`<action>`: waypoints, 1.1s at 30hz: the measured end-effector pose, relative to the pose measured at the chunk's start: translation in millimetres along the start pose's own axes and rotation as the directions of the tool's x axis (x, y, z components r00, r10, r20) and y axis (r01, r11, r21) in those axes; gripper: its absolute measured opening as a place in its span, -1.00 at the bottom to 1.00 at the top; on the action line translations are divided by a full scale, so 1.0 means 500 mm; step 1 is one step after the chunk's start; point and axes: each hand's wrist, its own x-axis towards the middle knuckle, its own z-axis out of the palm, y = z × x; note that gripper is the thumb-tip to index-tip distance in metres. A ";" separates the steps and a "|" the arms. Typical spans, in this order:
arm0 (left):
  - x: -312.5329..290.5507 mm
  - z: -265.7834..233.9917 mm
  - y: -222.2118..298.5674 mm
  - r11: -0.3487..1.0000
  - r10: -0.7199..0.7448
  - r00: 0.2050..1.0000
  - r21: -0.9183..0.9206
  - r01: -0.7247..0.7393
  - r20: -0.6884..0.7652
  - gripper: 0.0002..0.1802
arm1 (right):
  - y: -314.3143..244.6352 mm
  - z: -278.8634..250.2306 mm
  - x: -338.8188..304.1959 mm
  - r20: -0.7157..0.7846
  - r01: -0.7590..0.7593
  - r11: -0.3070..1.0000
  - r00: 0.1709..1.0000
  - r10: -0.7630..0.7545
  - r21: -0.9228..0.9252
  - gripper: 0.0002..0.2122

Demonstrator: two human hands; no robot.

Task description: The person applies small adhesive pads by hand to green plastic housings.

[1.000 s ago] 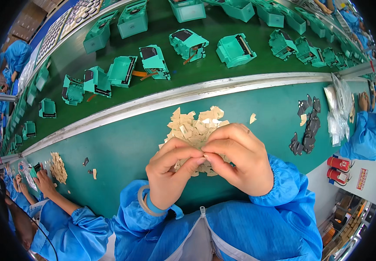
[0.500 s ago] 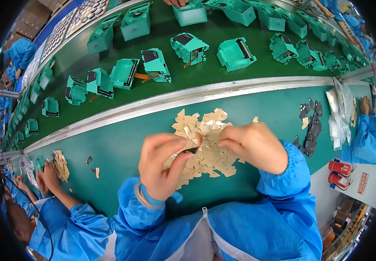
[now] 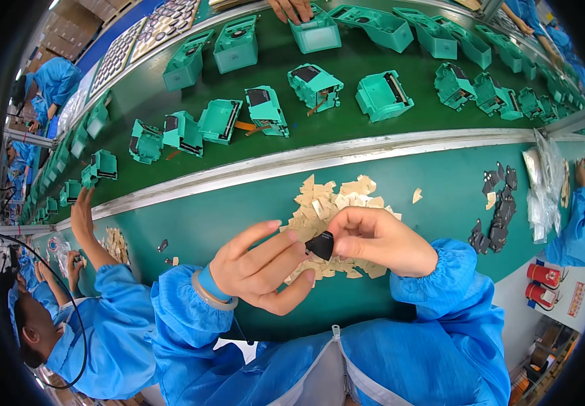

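Note:
Between my hands is a small black plastic piece (image 3: 320, 245) with a pointed lower end. My right hand (image 3: 380, 242) pinches its right side between thumb and finger. My left hand (image 3: 260, 265) has its fingers spread, their tips close beside the piece's left edge; whether they touch it I cannot tell. A loose pile of cream-coloured paper-like scraps (image 3: 312, 203) lies beneath and beyond both hands on the green table (image 3: 238, 210). Farther right lies a heap of similar black pieces (image 3: 502, 213).
Past a metal rail (image 3: 265, 162), green plastic housings (image 3: 380, 96) stand in rows on a dark green belt (image 3: 333, 128). Clear plastic bags (image 3: 543, 189) lie at the right. On the left, a co-worker's hand (image 3: 82, 215) reaches to a housing. Red fire extinguishers (image 3: 543, 274) stand at far right.
The black piece has passed from my left hand to my right. My left fingers have spread. The co-worker at left has raised an arm to the belt. The whole view has shifted slightly.

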 end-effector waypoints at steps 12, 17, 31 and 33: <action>-0.010 -0.011 -0.085 0.946 -0.256 0.854 -0.066 0.318 0.453 -0.49 | 0.014 -0.020 0.005 -0.336 0.459 0.830 0.764 -0.551 -0.317 -0.94; -0.076 0.031 -0.220 0.644 -0.714 0.684 0.521 0.559 0.149 -0.57 | -0.025 -0.031 -0.017 -0.242 0.507 0.529 0.526 -0.816 -0.681 -0.83; -0.020 -0.060 -0.236 0.486 -0.867 0.491 -0.072 0.871 0.084 -0.72 | -0.030 -0.042 -0.042 -0.291 0.581 0.619 0.561 -0.775 -0.528 -0.56; -0.013 -0.075 -0.182 0.410 -0.905 0.425 -0.234 0.882 0.014 -0.70 | -0.027 -0.045 -0.045 -0.278 0.575 0.610 0.562 -0.779 -0.545 -0.52</action>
